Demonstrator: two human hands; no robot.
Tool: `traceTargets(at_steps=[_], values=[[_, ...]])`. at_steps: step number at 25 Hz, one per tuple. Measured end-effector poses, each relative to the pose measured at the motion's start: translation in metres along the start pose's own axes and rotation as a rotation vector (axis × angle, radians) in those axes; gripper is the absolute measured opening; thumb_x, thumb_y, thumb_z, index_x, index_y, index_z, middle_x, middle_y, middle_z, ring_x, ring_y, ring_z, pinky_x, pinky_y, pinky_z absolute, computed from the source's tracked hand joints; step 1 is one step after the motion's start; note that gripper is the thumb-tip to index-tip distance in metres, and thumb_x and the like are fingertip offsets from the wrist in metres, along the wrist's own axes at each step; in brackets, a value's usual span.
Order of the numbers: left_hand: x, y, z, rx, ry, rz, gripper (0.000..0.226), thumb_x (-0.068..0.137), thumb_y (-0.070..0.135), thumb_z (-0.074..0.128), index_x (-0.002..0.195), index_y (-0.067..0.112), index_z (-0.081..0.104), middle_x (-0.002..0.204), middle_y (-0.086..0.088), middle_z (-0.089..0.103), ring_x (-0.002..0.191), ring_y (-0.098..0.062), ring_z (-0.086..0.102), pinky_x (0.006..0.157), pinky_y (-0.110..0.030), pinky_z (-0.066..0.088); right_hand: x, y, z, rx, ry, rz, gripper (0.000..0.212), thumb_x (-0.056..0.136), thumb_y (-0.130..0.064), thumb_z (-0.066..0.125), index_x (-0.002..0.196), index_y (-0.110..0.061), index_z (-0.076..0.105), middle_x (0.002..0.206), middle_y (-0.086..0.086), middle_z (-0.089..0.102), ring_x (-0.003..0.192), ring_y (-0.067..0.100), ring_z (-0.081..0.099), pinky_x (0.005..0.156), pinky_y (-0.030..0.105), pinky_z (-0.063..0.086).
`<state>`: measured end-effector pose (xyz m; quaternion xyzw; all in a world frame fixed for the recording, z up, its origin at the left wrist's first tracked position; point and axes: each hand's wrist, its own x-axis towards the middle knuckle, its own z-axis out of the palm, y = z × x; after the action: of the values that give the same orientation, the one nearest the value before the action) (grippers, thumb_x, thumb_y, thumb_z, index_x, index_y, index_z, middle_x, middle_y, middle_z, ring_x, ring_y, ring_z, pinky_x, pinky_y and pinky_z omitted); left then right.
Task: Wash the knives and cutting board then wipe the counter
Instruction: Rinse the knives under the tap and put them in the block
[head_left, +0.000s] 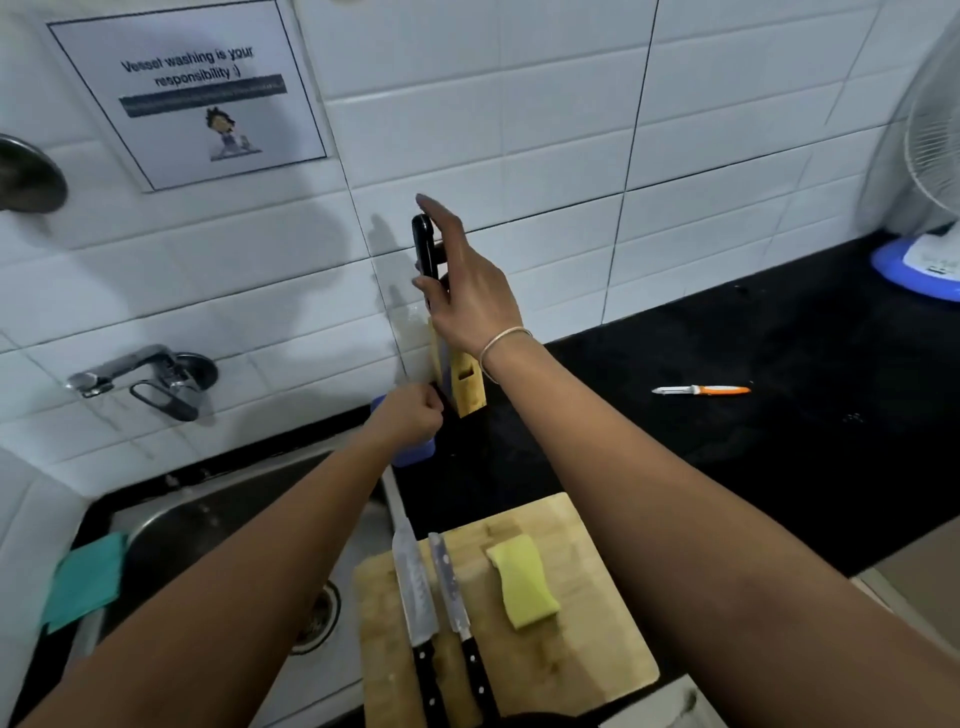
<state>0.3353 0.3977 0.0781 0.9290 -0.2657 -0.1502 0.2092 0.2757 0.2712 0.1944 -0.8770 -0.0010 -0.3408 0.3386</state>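
Fingers (441, 228) of the right hand (470, 291) pinch a black knife handle (423, 249) above the wooden knife block (467, 384). Below them, the left hand (410, 415) is fisted beside the block's base; nearer still, two knives (431, 587) lie on the cutting board (587, 639).

Both hands (470, 280) (410, 415) raised, gripping.

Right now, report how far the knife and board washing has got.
Early stage. Two knives lie on the cutting board beside a yellow sponge, so gathering looks partly done. The right hand is on a black-handled knife at the knife block; the left hand is curled at its base. No water runs from the tap. Washing and wiping the counter remain.
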Motion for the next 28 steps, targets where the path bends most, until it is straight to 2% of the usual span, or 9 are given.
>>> traceTargets(at_steps=[3, 6, 9, 11, 13, 16, 19, 24, 28], values=[[0.004, -0.010, 0.001, 0.042, -0.104, -0.049, 0.013, 0.090, 0.009, 0.048, 0.090, 0.014, 0.061, 0.098, -0.011, 0.064, 0.087, -0.022, 0.057, 0.076, -0.029, 0.042, 0.022, 0.003, 0.000, -0.043, -0.024, -0.107, 0.085, 0.087, -0.011, 0.060, 0.154, -0.036, 0.013, 0.119, 0.001, 0.064, 0.055, 0.016, 0.052, 0.054, 0.035, 0.050], [0.007, -0.012, 0.006, 0.085, -0.120, -0.055, 0.037, 0.094, 0.013, 0.048, 0.128, 0.012, 0.063, 0.130, -0.008, 0.063, 0.118, -0.025, 0.058, 0.095, -0.029, 0.043, 0.041, 0.004, 0.002, -0.026, -0.031, -0.174, 0.078, 0.088, -0.011, 0.057, 0.153, -0.035, 0.021, 0.121, -0.002, 0.063, 0.067, 0.019, 0.057, 0.064, 0.038, 0.054], [0.017, 0.001, 0.011, 0.125, -0.091, 0.018, 0.053, 0.090, 0.017, 0.054, 0.142, 0.014, 0.050, 0.143, -0.011, 0.052, 0.131, -0.029, 0.048, 0.107, -0.035, 0.039, 0.056, 0.011, -0.001, 0.055, 0.001, -0.194, 0.074, 0.086, -0.008, 0.058, 0.150, -0.032, 0.030, 0.131, -0.010, 0.059, 0.078, 0.018, 0.063, 0.075, 0.039, 0.056], [0.026, 0.010, 0.015, 0.169, -0.067, 0.037, 0.062, 0.090, 0.025, 0.057, 0.149, 0.016, 0.039, 0.154, -0.013, 0.037, 0.142, -0.034, 0.034, 0.115, -0.045, 0.032, 0.064, 0.016, -0.005, 0.124, 0.040, -0.186, 0.071, 0.085, -0.008, 0.058, 0.148, -0.031, 0.032, 0.128, -0.012, 0.061, 0.084, 0.015, 0.066, 0.079, 0.038, 0.056], [0.034, 0.019, 0.020, 0.183, -0.093, 0.006, 0.077, 0.092, 0.031, 0.057, 0.157, 0.015, 0.019, 0.166, -0.010, 0.011, 0.151, -0.035, 0.012, 0.120, -0.052, 0.022, 0.070, 0.020, -0.009, 0.169, 0.083, -0.187, 0.069, 0.085, -0.006, 0.057, 0.147, -0.028, 0.034, 0.131, -0.015, 0.056, 0.086, 0.011, 0.065, 0.079, 0.036, 0.056], [0.044, 0.031, 0.024, 0.232, -0.118, -0.018, 0.088, 0.094, 0.034, 0.055, 0.159, 0.015, -0.001, 0.167, -0.006, -0.010, 0.153, -0.036, -0.002, 0.123, -0.053, 0.015, 0.078, 0.024, -0.017, 0.182, 0.138, -0.207, 0.069, 0.084, -0.002, 0.055, 0.146, -0.025, 0.037, 0.138, -0.021, 0.043, 0.087, 0.007, 0.064, 0.075, 0.033, 0.057], [0.047, 0.036, 0.021, 0.329, -0.090, -0.005, 0.089, 0.092, 0.034, 0.054, 0.159, 0.015, -0.001, 0.167, -0.005, -0.008, 0.150, -0.040, 0.007, 0.120, -0.054, 0.017, 0.079, 0.027, -0.022, 0.162, 0.155, -0.205, 0.070, 0.084, 0.000, 0.054, 0.146, -0.027, 0.036, 0.138, -0.021, 0.045, 0.090, 0.004, 0.063, 0.075, 0.028, 0.056], [0.043, 0.043, 0.019, 0.388, 0.102, -0.008, 0.077, 0.088, 0.034, 0.051, 0.155, 0.013, 0.021, 0.165, -0.007, 0.017, 0.140, -0.040, 0.028, 0.112, -0.053, 0.027, 0.074, 0.028, -0.025, 0.154, 0.174, -0.211, 0.072, 0.085, 0.002, 0.051, 0.148, -0.028, 0.034, 0.138, -0.017, 0.049, 0.091, 0.001, 0.062, 0.074, 0.020, 0.054], [0.043, 0.044, 0.016, 0.404, 0.062, -0.022, 0.074, 0.089, 0.038, 0.050, 0.153, 0.013, 0.023, 0.164, -0.006, 0.020, 0.137, -0.040, 0.033, 0.108, -0.053, 0.031, 0.072, 0.029, -0.028, 0.136, 0.184, -0.222, 0.071, 0.085, 0.003, 0.051, 0.148, -0.026, 0.035, 0.136, -0.013, 0.053, 0.093, 0.001, 0.060, 0.071, 0.009, 0.045]])
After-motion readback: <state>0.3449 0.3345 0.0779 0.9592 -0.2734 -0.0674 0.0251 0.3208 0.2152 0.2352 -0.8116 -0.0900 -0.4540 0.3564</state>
